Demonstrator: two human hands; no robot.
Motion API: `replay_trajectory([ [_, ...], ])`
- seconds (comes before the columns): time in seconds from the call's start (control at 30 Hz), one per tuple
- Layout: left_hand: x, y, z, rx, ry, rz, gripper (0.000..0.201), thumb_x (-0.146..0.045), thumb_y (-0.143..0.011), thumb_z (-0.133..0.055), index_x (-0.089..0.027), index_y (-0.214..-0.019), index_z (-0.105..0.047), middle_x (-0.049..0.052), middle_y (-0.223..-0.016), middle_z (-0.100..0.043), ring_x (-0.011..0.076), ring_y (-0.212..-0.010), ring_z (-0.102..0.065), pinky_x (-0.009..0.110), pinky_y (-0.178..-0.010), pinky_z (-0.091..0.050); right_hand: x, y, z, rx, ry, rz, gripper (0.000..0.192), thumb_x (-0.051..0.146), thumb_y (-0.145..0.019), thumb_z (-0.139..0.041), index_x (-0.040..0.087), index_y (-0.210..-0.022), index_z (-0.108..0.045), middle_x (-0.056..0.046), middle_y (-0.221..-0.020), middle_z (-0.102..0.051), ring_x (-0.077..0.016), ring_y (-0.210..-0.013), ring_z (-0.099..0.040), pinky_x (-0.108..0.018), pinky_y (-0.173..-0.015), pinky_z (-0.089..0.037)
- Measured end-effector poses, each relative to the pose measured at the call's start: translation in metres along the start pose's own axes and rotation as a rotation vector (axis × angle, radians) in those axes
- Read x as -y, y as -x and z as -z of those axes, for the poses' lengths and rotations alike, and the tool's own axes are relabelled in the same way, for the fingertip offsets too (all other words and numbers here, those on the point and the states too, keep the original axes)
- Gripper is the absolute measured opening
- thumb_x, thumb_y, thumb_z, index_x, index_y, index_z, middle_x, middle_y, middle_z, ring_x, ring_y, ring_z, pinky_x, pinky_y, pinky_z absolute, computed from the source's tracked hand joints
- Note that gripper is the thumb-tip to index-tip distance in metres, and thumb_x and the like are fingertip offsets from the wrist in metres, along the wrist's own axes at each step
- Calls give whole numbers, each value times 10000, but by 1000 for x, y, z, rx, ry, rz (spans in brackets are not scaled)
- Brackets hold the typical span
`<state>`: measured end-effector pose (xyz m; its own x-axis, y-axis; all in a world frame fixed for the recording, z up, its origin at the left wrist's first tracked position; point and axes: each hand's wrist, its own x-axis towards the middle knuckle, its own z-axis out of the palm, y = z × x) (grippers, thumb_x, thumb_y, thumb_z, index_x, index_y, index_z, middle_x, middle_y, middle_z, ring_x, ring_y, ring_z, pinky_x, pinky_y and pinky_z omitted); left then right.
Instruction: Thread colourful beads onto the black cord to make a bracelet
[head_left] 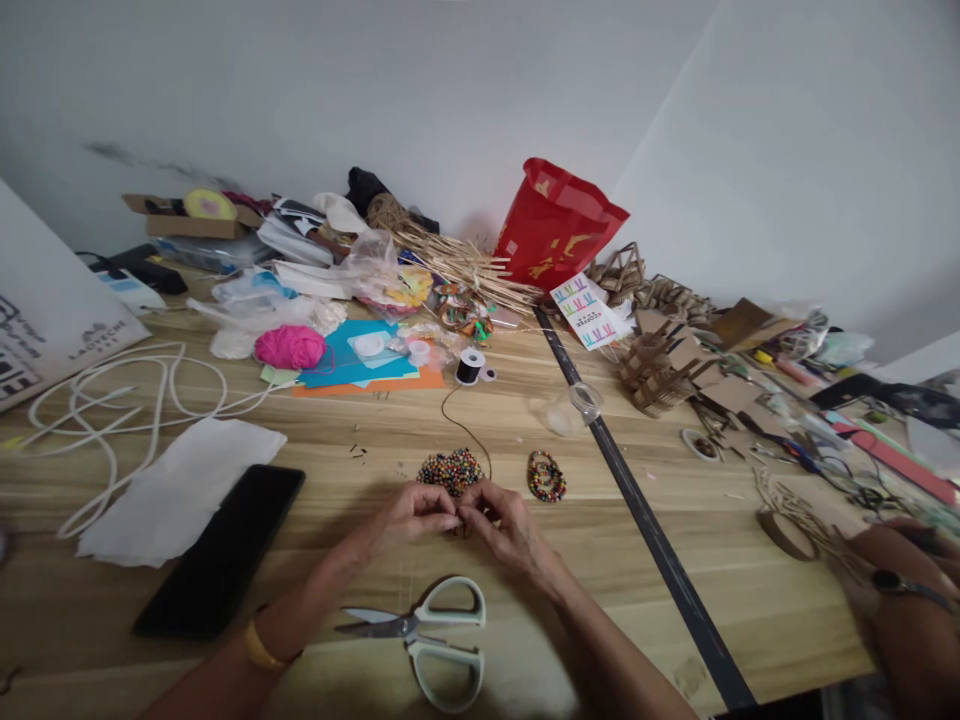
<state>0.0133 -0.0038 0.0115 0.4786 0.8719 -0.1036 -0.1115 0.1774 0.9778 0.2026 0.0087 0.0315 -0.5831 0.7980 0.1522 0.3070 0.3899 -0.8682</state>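
Note:
My left hand (417, 512) and my right hand (504, 522) meet at their fingertips above the table, both closed in a pinch. A thin dark cord (471, 432) runs from a black thread spool (469, 368) down to the fingers of my right hand. Whatever sits between the left fingertips is too small to make out. Just behind the hands lies a pile of multicoloured beads (450, 470), its near side partly hidden by them. A coiled beaded bracelet (546, 477) rests to the right. Nearer to me, scissors (420, 635) with pale handles lie with blades slightly apart.
A black phone (221, 550) overlaps white paper (184, 490) at left, near a white cable (112, 420). Pink yarn (291, 347), blue paper (352, 360) and a red bag (559, 225) stand behind. A clear tape roll (585, 400) lies right. Another person's arm (911, 600) is at far right.

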Motion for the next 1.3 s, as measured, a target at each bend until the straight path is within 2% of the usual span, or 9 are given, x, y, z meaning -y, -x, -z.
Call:
replay_trajectory([
  [0.27,-3,2,-1,-7,28,7,279,-382,-693,-742,-123,-694,-638,17,-671,-633,122,-617,-567,232,-602,-430,4,1,1,-30,88,37,131,264,-884,-533,162,-815,-575,2,-674,-587,-98,-565,-516,-182,-518,-396],
  [0.43,1,2,0,-67,4,-26,264,-366,-694,-746,-126,-676,-636,11,-664,-626,119,-615,-576,226,-603,-447,2,2,0,-55,138,62,123,251,-885,-526,162,-813,-572,-3,-694,-584,-97,-580,-514,-184,-539,-400],
  [0.57,3,2,-1,-64,27,28,261,-362,-675,-759,-129,-685,-642,9,-632,-656,113,-582,-581,215,-571,-443,1,2,-1,-39,137,68,97,227,-884,-523,160,-833,-571,-3,-696,-587,-99,-593,-523,-188,-558,-402],
  [0.77,1,2,-4,-20,173,57,285,-364,-587,-817,-142,-642,-647,11,-615,-694,103,-540,-592,199,-529,-440,1,1,0,9,5,-42,155,289,-872,-549,156,-796,-573,10,-666,-558,-97,-592,-495,-191,-540,-370],
  [0.9,2,2,-3,-39,234,43,284,-353,-568,-826,-144,-618,-640,-3,-585,-679,94,-511,-588,194,-520,-442,-2,1,3,36,-185,-131,243,395,-860,-574,153,-845,-558,19,-663,-520,-93,-575,-461,-196,-522,-349],
  [1.0,3,2,-2,-80,229,33,266,-338,-578,-817,-142,-622,-643,0,-587,-673,101,-513,-588,194,-504,-439,-2,1,5,70,-268,-136,277,426,-842,-594,152,-859,-555,14,-690,-523,-94,-591,-463,-197,-534,-356],
  [1.17,5,1,0,-111,198,14,238,-317,-585,-804,-141,-618,-649,-3,-573,-658,99,-505,-567,191,-489,-421,1,2,6,82,-179,-142,222,356,-805,-645,148,-782,-573,4,-702,-559,-98,-615,-487,-189,-545,-370],
  [1.3,5,0,-1,-111,205,15,232,-310,-586,-802,-143,-607,-642,0,-578,-662,103,-513,-570,201,-508,-426,3,1,6,42,-28,-61,108,243,-817,-615,145,-774,-607,-5,-710,-605,-105,-634,-526,-185,-557,-382],
])
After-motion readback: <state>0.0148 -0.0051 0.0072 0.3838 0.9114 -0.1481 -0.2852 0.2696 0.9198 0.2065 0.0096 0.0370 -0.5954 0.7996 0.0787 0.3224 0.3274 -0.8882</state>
